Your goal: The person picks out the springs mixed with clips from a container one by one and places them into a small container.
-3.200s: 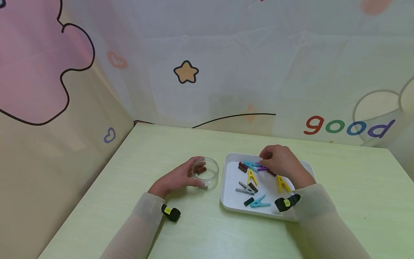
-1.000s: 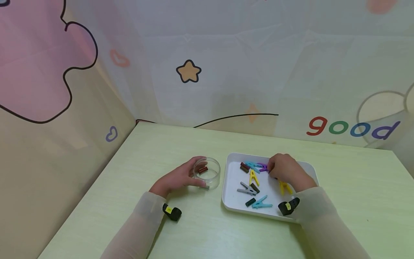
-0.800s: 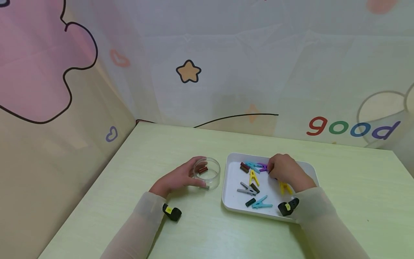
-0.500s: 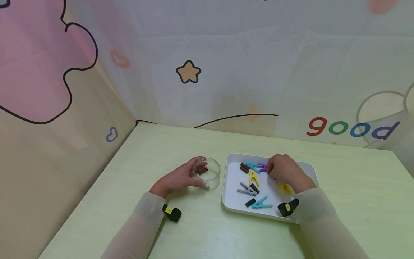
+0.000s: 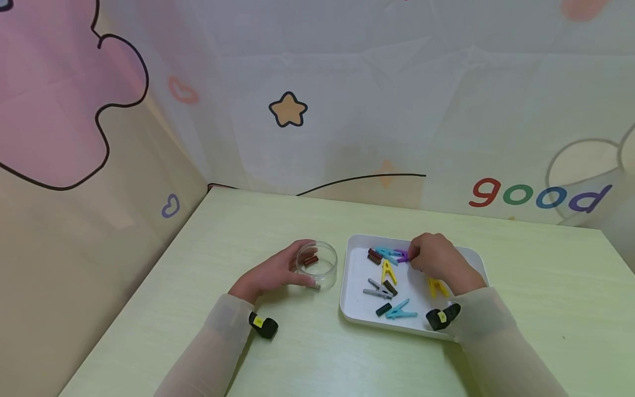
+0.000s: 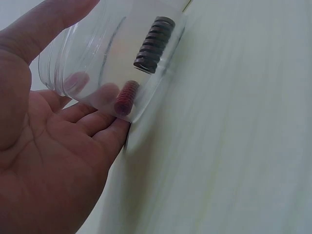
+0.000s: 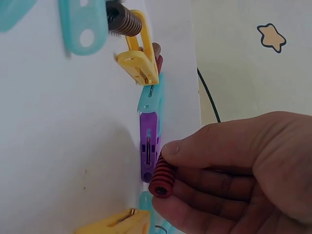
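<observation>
My left hand [image 5: 273, 270] grips a clear round jar [image 5: 329, 270] from its left side, thumb and fingers around the wall. Inside lie a red spring [image 6: 126, 98] and a dark spring [image 6: 154, 45]. Over the back right of a white tray [image 5: 353, 300], my right hand [image 5: 439, 258] pinches another red spring [image 7: 163, 176] between thumb and fingers. Close beside that spring is a purple clothespin [image 7: 149, 129]. A yellow clothespin [image 5: 437, 288] is partly covered by the right hand and wrist in the head view.
The tray also bears blue clothespins [image 5: 401, 311], a grey clothespin [image 5: 378, 291], another yellow clothespin [image 5: 388, 270] and several springs [image 5: 383, 309]. Its raised rim stands beside the jar. A printed cloth [image 5: 347, 121] hangs behind the table [image 5: 268, 220].
From above the tray's back part, my right hand has come down and right, taken hold of the red spring, and just now risen slightly. The left hand and jar have stayed put.
</observation>
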